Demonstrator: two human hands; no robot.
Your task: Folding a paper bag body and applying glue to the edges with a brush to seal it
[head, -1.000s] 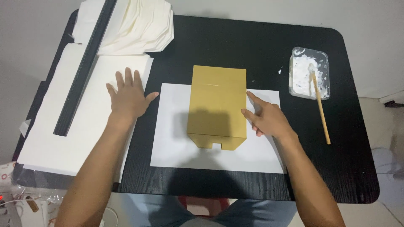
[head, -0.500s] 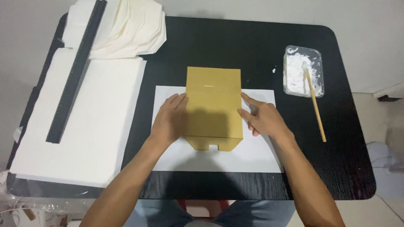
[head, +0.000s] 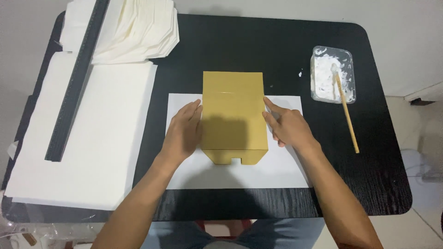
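Lying flat in the middle of the black table [head: 277, 50], a folded brown paper bag [head: 234, 115] rests on a white sheet [head: 286, 170], with its upper part over the sheet's far edge and on the bare table. The left hand [head: 182, 133] lies flat with open fingers on the sheet, touching the left edge of the bag. The right hand [head: 288, 127] lies on the other side, its fingers stretched out and its index finger pointing along the right edge of the bag. No hand grips anything; both only press or touch with open palms facing down.

At the left side there is a big stack of white paper [head: 87, 143] with a long dark ruler [head: 76, 83] lying over it. Behind it, a pile of folded white pieces [head: 134, 30] is at the far left corner. At the right, well apart from the hands, a clear plastic tray with white paste [head: 332, 74] stands, and a wooden stick [head: 346, 115] leans out of it onto the table.
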